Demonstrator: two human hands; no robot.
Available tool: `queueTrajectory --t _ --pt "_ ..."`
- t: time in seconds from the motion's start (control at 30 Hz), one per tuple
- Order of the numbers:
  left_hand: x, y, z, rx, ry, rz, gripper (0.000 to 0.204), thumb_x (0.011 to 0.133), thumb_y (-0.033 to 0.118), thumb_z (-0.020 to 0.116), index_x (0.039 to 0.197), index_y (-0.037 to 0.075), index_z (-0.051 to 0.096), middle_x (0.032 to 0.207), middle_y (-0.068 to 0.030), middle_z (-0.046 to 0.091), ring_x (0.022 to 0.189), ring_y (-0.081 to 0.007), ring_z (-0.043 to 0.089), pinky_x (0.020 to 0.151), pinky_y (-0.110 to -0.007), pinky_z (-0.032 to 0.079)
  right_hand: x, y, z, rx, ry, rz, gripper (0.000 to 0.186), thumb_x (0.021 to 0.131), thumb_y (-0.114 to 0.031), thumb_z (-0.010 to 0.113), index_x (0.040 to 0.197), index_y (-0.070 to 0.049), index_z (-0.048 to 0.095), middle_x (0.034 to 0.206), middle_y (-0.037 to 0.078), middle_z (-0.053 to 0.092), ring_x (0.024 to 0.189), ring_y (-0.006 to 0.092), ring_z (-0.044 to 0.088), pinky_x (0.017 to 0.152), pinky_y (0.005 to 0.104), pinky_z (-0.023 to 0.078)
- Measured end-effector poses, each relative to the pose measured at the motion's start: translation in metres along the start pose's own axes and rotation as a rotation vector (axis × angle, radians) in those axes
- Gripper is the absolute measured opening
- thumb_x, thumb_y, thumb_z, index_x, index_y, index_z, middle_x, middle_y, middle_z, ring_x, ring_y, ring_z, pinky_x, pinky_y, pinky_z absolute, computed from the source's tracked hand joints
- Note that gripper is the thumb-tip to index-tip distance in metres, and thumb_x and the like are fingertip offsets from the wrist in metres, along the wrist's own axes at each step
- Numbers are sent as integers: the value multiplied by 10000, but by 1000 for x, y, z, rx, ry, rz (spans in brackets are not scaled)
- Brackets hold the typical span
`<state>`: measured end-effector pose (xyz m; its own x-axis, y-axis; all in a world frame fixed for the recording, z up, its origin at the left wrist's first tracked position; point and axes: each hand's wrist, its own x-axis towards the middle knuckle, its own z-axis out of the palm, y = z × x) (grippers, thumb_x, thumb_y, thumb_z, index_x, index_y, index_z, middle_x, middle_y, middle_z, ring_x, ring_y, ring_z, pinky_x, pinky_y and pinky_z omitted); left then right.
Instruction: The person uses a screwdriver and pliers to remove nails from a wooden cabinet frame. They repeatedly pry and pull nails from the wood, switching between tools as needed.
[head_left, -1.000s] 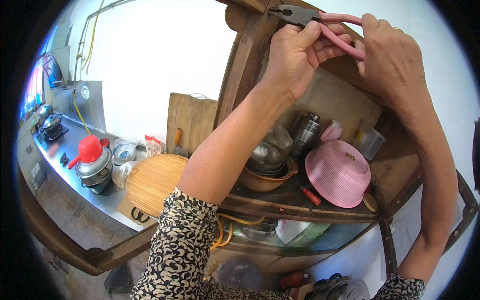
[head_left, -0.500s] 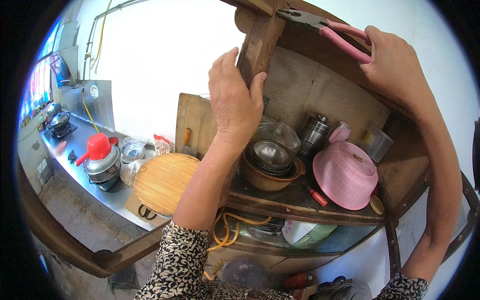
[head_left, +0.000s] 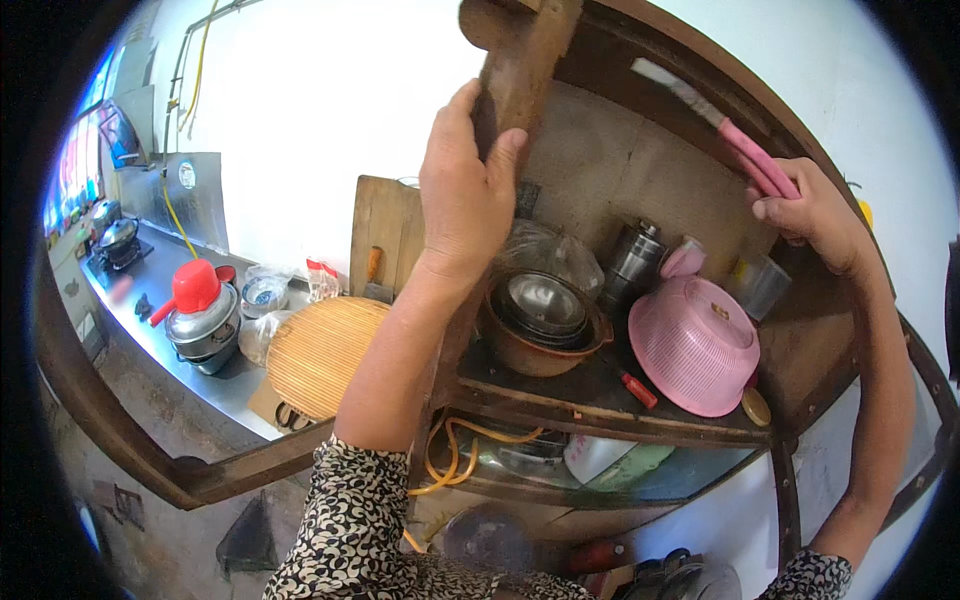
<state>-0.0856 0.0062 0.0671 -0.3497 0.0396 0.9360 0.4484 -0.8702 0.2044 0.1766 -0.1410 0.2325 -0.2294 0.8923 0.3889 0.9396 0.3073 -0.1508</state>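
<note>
My left hand (head_left: 465,190) is wrapped round an upright wooden post (head_left: 528,85) of the cabinet, thumb on its front face. My right hand (head_left: 815,215) grips the pink handles of a pair of pliers (head_left: 748,152). Blurred by motion, the pliers' metal jaws point up and left, in front of the cabinet's upper inside, apart from the post. Below my hands, the shelf (head_left: 520,395) bears nested metal bowls (head_left: 545,305) in a brown pot, a pink plastic basket (head_left: 695,345) turned upside down, and a red-handled tool (head_left: 638,391), partly hidden.
Behind the bowls stand a steel flask (head_left: 632,265) and a clear cup (head_left: 762,285). An open door frame (head_left: 250,475) juts out at lower left. Beyond it, a metal counter (head_left: 245,390) carries a round slatted lid (head_left: 325,355), a red ladle (head_left: 190,288) on pots, and a cutting board (head_left: 385,230).
My right hand has drawn the pliers down and to the right, away from the top of the post. The left hand keeps its hold on the post.
</note>
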Motion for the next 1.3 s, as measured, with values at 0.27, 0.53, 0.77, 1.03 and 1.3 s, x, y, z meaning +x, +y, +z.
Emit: queueTrajectory --t 0.27,0.53,0.77,1.03,1.3 --pt "3 -3 9 51 13 19 510 921 142 675 1348 -44 468 1249 -222 567 1134 -358 580 961 -428 480 -18 16 19 354 45 -30 434 920 -470 599 999 -47 657 718 -9 576 669 69 509 596 238 379" --pt "2 45 11 -187 -139 3 425 912 135 677 1269 -56 544 1167 -167 628 1042 -279 619 901 -380 504 23 -6 36 320 -56 -78 493 930 -497 592 949 -10 668 745 49 648 608 91 553 545 239 419" --pt "25 72 41 -1035 -423 -595 377 986 243 605 1205 -63 589 1093 -131 662 1001 -178 641 873 -319 531 18 -39 47 481 -107 91 380 924 -359 646 974 18 644 822 97 682 674 118 637 461 244 471" --pt "39 92 56 -1361 -374 -574 296 1001 215 568 1160 -29 620 1079 -111 667 1001 -183 655 901 -316 525 26 -42 34 -566 381 -92 336 918 -169 582 1182 38 585 994 179 675 930 319 671 774 422 547" --pt "62 99 68 -1424 -274 -537 321 1036 189 472 1122 -82 623 1072 -151 672 975 -229 668 905 -371 539 36 -46 49 -1164 996 -303 372 867 -51 597 1194 101 509 1093 232 624 1126 363 620 871 388 564"
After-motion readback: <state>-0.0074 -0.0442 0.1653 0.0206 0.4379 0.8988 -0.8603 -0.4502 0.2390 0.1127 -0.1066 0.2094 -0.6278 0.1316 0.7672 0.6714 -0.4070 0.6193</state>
